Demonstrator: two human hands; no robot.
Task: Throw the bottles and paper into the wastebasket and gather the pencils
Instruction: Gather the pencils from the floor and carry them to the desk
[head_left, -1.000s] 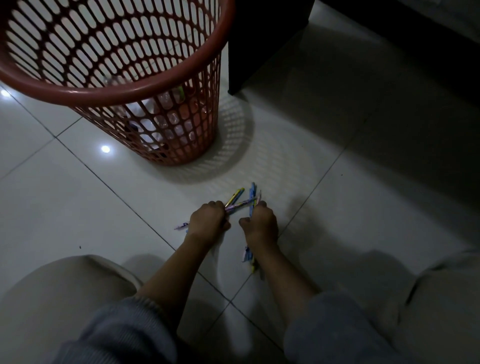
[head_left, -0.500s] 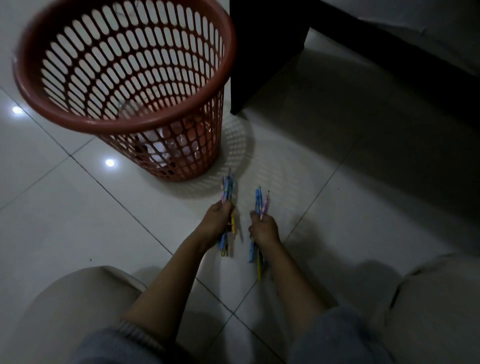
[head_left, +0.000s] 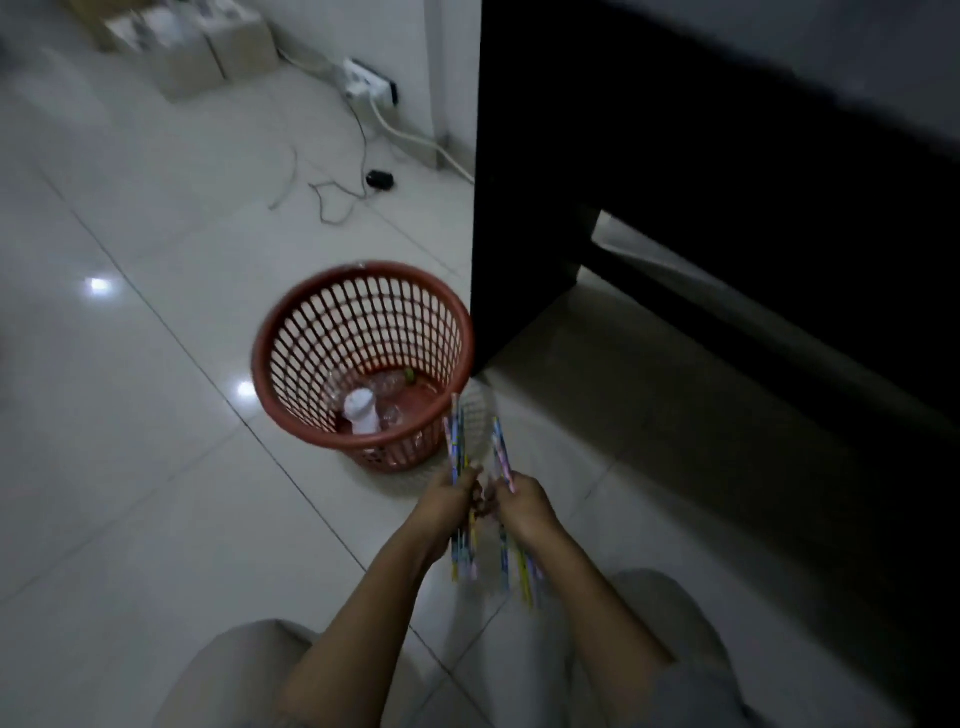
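Observation:
My left hand (head_left: 451, 496) grips a bundle of coloured pencils (head_left: 457, 447) that stick up past the fist and down below it. My right hand (head_left: 524, 501) holds a second bundle of pencils (head_left: 503, 457) the same way. Both hands are lifted off the floor, close together, fingers nearly touching. Just beyond them stands the red mesh wastebasket (head_left: 291, 332) on the white tiles. Inside it lie clear plastic bottles (head_left: 387, 387) and a white piece of paper (head_left: 359, 410).
A black desk or cabinet (head_left: 649, 182) rises right of the basket, its corner beside the rim. A power strip (head_left: 371, 85) with loose cables (head_left: 332, 200) and cardboard boxes (head_left: 202, 47) lie at the back wall. My knees (head_left: 244, 675) fill the bottom.
Both hands rose from the floor with their pencil bundles and came closer together. My view pulled up and back, so the basket now looks smaller and farther away.

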